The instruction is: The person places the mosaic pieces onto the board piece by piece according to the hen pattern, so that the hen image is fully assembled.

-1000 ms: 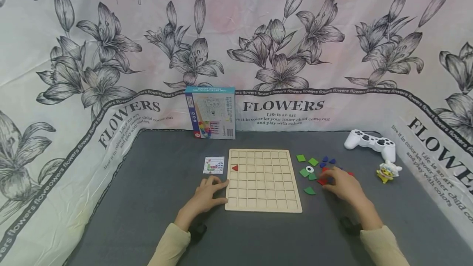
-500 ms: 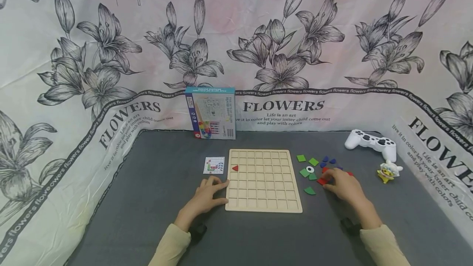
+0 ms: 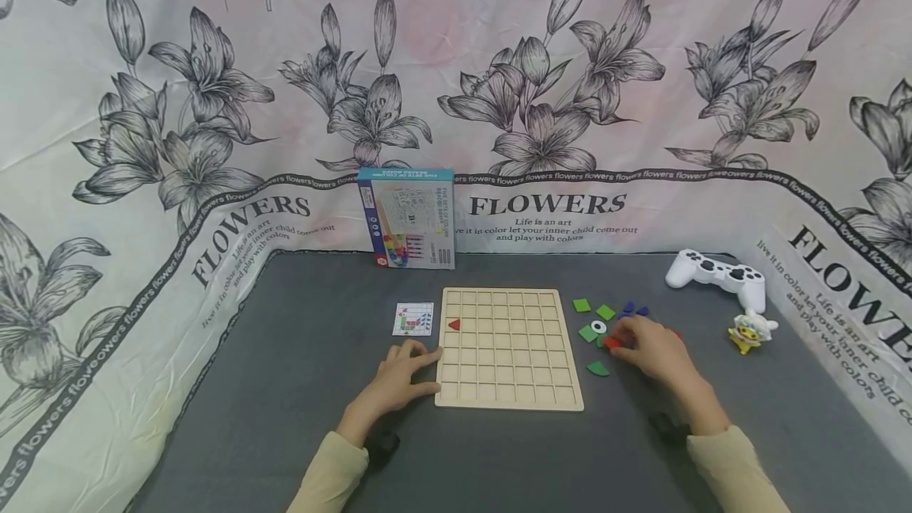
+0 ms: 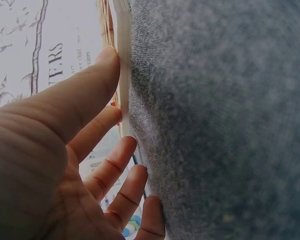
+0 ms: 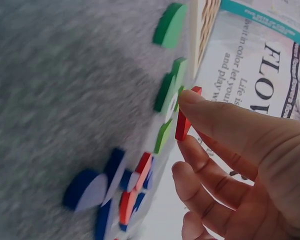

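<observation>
My left hand (image 3: 390,380) rests its thumb and fingertips against the left edge of a wooden grid board (image 3: 509,390); in the left wrist view its fingers (image 4: 121,159) are loosely bent beside that edge. A red triangle piece (image 3: 454,325) lies in a cell near the board's upper left. Right of the board, my right hand (image 3: 659,353) pinches a flat red piece (image 5: 183,122) between thumb and forefinger, just above the other pieces. Green pieces (image 3: 581,305), blue pieces (image 5: 85,190) and more red pieces (image 5: 126,206) lie around it, partly hidden by the hand.
A small pattern card (image 3: 412,319) lies left of the board. Behind stands a box (image 3: 416,220) against the flowered cloth. A white game controller (image 3: 716,279) and a small yellow-and-white figure (image 3: 746,331) are at the right. A round white-and-black piece (image 3: 598,327) sits among the green ones.
My right hand has picked a red piece from the pile and shifted slightly left and up with it. The left hand stays at the board's edge.
</observation>
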`<state>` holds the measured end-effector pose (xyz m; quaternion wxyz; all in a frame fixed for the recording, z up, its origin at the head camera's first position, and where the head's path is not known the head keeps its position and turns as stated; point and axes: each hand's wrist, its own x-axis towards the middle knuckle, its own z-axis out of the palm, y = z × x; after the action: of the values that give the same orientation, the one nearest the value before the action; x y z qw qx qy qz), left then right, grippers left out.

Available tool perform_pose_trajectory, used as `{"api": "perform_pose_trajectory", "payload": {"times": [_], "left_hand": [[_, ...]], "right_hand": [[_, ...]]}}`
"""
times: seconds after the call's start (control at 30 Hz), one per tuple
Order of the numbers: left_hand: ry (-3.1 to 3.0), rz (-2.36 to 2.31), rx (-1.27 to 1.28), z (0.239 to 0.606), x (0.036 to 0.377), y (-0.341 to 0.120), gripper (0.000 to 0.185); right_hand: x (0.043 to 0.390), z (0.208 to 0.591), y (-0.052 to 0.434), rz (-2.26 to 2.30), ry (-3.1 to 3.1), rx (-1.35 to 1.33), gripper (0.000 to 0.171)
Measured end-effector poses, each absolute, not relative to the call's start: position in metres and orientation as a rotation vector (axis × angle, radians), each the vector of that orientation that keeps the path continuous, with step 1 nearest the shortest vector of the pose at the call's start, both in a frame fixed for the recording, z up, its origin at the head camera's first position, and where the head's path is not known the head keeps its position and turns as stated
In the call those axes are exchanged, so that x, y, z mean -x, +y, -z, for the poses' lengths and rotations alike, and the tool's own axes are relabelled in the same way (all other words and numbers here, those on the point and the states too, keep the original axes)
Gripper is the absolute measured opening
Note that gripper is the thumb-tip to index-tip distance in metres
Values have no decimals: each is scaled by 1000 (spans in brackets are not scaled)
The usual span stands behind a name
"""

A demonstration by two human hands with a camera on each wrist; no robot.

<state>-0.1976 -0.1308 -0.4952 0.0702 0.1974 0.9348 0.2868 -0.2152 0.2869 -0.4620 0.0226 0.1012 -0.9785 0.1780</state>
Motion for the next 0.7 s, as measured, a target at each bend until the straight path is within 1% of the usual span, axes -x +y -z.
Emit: {"api": "perform_pose_trajectory", "payload": {"times": [0.27,0.5,0.7], "left_hand": [[2810,-869,-597,495,197,-131,58],[2809,-859,-589,495,197,-132,59],[2812,-861,-591,494,197,-131,59]], "right_hand": [[223,459,265,-587,-3040,-324,23],[229,459,240,-603,-2981,-412,20],[236,459,221,-627,-2958,-462,21]]}}
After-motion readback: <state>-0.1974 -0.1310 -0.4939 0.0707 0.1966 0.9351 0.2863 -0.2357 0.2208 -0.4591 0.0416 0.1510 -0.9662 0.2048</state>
